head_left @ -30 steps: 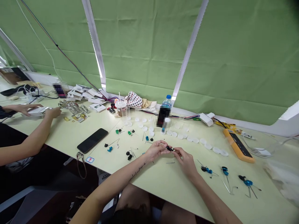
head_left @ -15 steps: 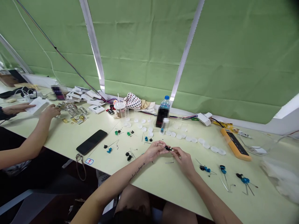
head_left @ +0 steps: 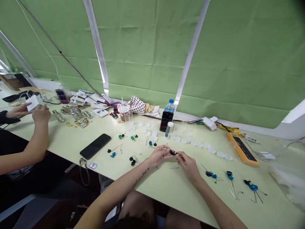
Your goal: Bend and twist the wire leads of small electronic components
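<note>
Above the table's front middle, a small black part [head_left: 172,152] is between my two hands. My left hand [head_left: 160,155] is closed on its left side with thumb and fingers. From the right, my right hand [head_left: 187,161] pinches its other end; the fingertips hide any finer detail. On the table just below lies a thin bent metal key [head_left: 175,167]. Left of my hands are a black part [head_left: 132,162] with metal rods, and a blue part [head_left: 113,155]. Blue-and-black parts with rods, including one blue part [head_left: 213,176], lie to the right.
White round caps [head_left: 199,144] run in a line behind my hands. A phone [head_left: 166,120] leans by a water bottle [head_left: 170,106]. Another phone [head_left: 95,146] lies left, a yellow power strip [head_left: 243,149] right. At far left, a co-worker's hands hold a white box [head_left: 34,101].
My hands stay together on the black part, with little visible movement. The co-worker's right hand has moved left onto the white box. The view has shifted slightly.
</note>
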A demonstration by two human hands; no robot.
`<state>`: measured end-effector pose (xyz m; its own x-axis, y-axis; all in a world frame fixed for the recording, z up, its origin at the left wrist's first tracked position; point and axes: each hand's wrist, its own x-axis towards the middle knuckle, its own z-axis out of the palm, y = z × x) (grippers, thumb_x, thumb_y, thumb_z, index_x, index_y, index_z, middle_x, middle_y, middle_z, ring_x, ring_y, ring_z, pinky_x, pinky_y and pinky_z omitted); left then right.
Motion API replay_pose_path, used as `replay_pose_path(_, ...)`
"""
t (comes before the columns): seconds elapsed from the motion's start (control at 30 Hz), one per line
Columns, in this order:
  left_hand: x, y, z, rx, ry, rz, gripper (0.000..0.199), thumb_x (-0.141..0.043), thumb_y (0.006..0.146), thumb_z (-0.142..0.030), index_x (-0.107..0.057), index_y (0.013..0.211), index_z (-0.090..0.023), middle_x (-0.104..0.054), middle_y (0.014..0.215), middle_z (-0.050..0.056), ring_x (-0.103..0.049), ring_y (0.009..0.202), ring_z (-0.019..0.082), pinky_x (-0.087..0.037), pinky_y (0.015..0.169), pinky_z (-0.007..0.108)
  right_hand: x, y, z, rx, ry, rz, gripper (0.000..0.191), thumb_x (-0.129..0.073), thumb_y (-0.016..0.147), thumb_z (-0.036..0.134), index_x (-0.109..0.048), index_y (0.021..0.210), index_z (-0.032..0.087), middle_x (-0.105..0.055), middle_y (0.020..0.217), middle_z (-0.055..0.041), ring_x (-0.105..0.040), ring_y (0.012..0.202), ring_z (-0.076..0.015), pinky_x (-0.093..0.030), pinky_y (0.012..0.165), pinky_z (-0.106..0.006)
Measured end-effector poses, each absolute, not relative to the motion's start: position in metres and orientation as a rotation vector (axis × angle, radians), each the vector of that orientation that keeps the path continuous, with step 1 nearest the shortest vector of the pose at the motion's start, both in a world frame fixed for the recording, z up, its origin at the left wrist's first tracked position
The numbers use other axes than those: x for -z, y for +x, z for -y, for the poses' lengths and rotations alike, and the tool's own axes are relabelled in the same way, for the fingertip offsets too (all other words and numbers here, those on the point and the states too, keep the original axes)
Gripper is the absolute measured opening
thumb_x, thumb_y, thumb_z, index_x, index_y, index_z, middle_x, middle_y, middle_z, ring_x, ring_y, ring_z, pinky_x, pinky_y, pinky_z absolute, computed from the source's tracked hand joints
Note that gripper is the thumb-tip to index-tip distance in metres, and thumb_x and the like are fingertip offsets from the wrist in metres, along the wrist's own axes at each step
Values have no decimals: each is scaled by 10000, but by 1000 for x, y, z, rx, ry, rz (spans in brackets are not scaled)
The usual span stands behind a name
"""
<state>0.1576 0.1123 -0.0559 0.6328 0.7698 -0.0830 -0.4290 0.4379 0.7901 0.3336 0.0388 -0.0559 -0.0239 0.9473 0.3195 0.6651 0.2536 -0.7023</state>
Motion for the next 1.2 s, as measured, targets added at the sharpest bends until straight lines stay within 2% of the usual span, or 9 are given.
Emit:
replay_pose_path(0.17, 56, 157, -113, -788, 809, -448, 228, -680, 756, -268, -556, 874, -117, -685, 973, 140, -683, 828, 191, -520, 852, 336, 57, 332, -39, -471, -1448, 1752, 332, -412, 896, 458, -498, 1126, 234, -673, 786, -17, -641, 645, -172, -523, 655, -295)
replay_pose_path(0.37, 54, 158, -111, -787, 828, -482, 251, -703, 733, -280, -561, 860, -117, -689, 955, 132, -680, 832, 183, -516, 849, 319, 60, 334, -41, -426, -1420, 1745, 287, -419, 890, 451, -533, 1036, 233, -674, 823, -33, -641, 657, -177, -522, 664, -307)
replay_pose_path(0.73, 53, 157, -110, -784, 893, -450, 390, -816, 567, -224, -578, 850, -100, -691, 943, 125, -671, 827, 186, -486, 865, 340, 60, 334, -42, -493, -1461, 1732, 292, -415, 891, 472, -544, 992, 230, -671, 760, -19, -620, 621, -171, -513, 642, -297)
replay_pose_path(1.03, 59, 162, -107, -905, 1021, -535, 397, -831, 516, -192, -591, 823, -116, -687, 833, 86, -658, 770, 182, -494, 773, 334, 61, 332, -40, -466, -1472, 1795, 283, -395, 907, 468, -542, 989, 240, -670, 787, -32, -624, 656, -184, -510, 654, -305)
replay_pose_path(1.2, 59, 163, -107, -915, 1009, -571, 380, -820, 545, -234, -595, 828, -116, -686, 807, 86, -658, 716, 170, -486, 737, 313, 62, 330, -39, -463, -1482, 1805, 300, -391, 909, 461, -509, 1077, 242, -658, 762, -20, -622, 643, -181, -506, 655, -307)
